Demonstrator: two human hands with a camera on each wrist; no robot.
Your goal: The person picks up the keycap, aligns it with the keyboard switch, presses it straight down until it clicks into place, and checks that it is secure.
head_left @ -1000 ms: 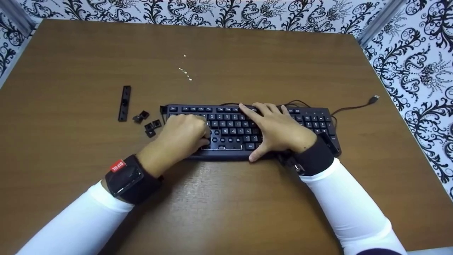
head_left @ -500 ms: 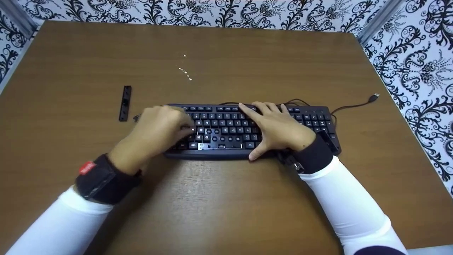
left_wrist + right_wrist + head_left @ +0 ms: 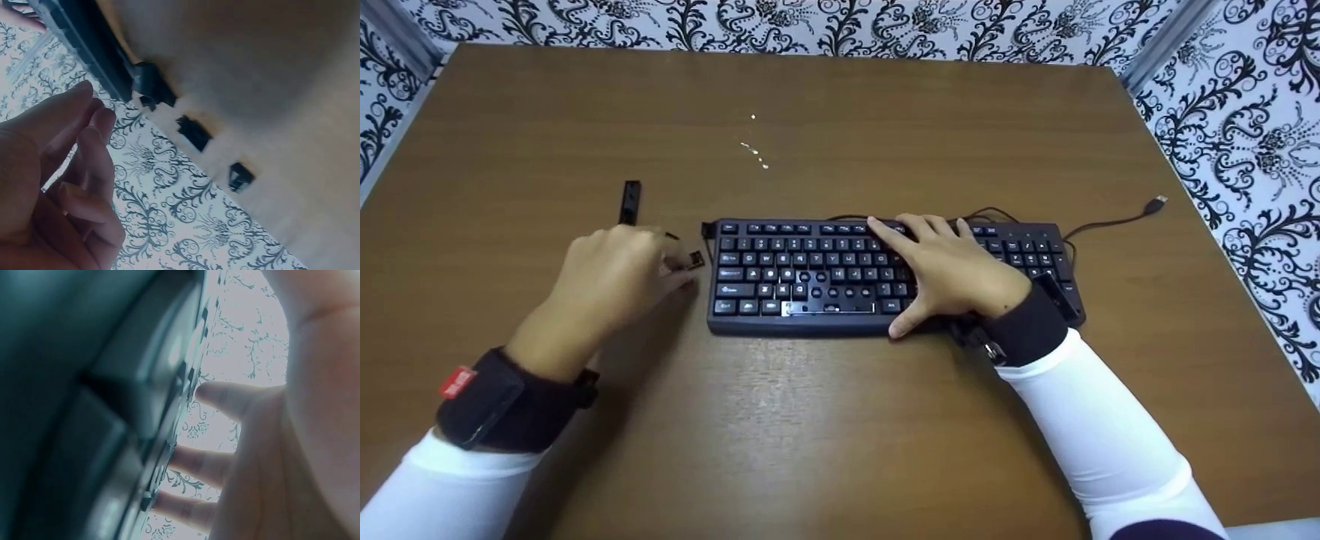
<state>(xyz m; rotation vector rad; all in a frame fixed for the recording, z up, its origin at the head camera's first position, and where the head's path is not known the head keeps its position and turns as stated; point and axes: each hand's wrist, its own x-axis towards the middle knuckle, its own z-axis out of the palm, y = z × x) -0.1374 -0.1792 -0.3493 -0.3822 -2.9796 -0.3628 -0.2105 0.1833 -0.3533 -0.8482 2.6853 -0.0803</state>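
A black keyboard (image 3: 817, 262) lies on the table, with several bare key sockets low in its middle and the space bar's slot uncovered. My right hand (image 3: 960, 270) rests spread over its right part; the right wrist view shows straight fingers (image 3: 197, 464) along the keys. Left of the keyboard, my left hand (image 3: 607, 274) hovers palm down over the loose keycaps and covers most of them. One keycap (image 3: 696, 259) shows past its fingertips. In the left wrist view its fingers (image 3: 93, 208) curl loosely with nothing seen between them, beside several black keycaps (image 3: 193, 133).
Behind the left hand lies a long black space bar (image 3: 630, 201), partly covered by it. The USB plug (image 3: 1153, 206) and cable lie right of the keyboard. Small whitish specks (image 3: 757, 156) dot the table further back. Patterned wallpaper (image 3: 915, 30) borders the table.
My left hand has moved left from over the keyboard's keys to the loose keycaps, uncovering the keyboard's left side. The right hand has stayed in place.
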